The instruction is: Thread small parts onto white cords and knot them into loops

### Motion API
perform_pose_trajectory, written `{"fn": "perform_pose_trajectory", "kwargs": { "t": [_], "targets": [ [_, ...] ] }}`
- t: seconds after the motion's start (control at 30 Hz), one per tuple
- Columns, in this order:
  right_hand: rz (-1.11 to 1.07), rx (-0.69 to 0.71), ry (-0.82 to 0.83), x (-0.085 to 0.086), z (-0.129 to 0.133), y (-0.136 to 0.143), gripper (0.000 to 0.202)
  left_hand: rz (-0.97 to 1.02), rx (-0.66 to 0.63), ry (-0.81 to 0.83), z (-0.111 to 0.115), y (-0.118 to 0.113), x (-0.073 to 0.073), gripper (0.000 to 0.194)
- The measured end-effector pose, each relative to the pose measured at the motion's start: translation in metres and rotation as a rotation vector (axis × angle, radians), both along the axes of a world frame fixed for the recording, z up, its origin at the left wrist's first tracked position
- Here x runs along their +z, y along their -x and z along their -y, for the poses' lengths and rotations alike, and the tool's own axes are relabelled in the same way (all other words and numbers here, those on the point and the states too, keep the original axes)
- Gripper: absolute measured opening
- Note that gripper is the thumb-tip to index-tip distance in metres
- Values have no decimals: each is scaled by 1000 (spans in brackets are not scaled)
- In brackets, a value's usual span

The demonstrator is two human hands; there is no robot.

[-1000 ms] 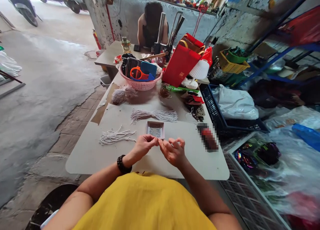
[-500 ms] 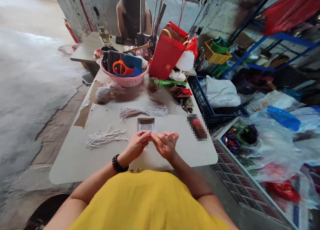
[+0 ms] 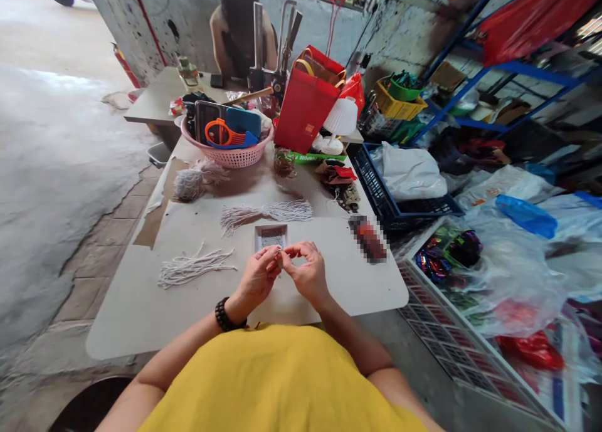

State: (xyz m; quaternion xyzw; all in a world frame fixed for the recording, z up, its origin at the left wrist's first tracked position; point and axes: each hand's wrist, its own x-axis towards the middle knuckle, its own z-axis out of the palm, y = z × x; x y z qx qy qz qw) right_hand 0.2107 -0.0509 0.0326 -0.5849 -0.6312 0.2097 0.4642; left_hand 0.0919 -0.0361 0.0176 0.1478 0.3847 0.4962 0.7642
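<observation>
My left hand [image 3: 261,273] and my right hand [image 3: 306,273] meet at the fingertips over the near part of the white table [image 3: 329,294]. Both pinch at something small and pale between them, perhaps a cord end, too small to make out. Just beyond the fingers is a small white box [image 3: 271,236] with small greyish pieces in it. A bundle of white cords [image 3: 195,266] lies to the left of my left hand. Behind the box stretches a longer bundle of white cords [image 3: 266,214]. A third, bunched bundle [image 3: 190,182] sits farther back on the left.
A pink basket [image 3: 230,155] of tools, a red bag [image 3: 308,103] and a white lamp [image 3: 341,117] stand at the back. Crates [image 3: 399,212] and plastic bags are on the right. A person [image 3: 239,31] sits beyond the far table.
My right hand's fingers have shifted from a bunched hold to a more arched pinch against my left fingertips. The whole view has moved slightly.
</observation>
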Motion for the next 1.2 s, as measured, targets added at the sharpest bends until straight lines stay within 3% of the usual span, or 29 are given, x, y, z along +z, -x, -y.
{"fn": "perform_pose_trajectory", "kwargs": {
  "t": [0.17,0.3,0.43,0.63,1.03,1.2],
  "targets": [
    [-170,45,118,4,-1,0,9,-16,-35,-106,1,-2,-3,40],
    [-161,75,100,5,-1,-5,9,-96,-43,-211,-1,1,-8,43],
    [-48,145,44,4,-4,-13,10,-233,-63,-341,-6,7,-11,44],
    [300,208,-53,4,-7,-25,11,-344,-164,-491,-11,12,-10,38],
    [484,174,-299,-1,-10,-24,19,-563,-65,-570,-11,20,-8,22],
    [424,245,-240,0,-12,-28,17,-400,-197,-461,-11,21,-3,38]
  ]
}}
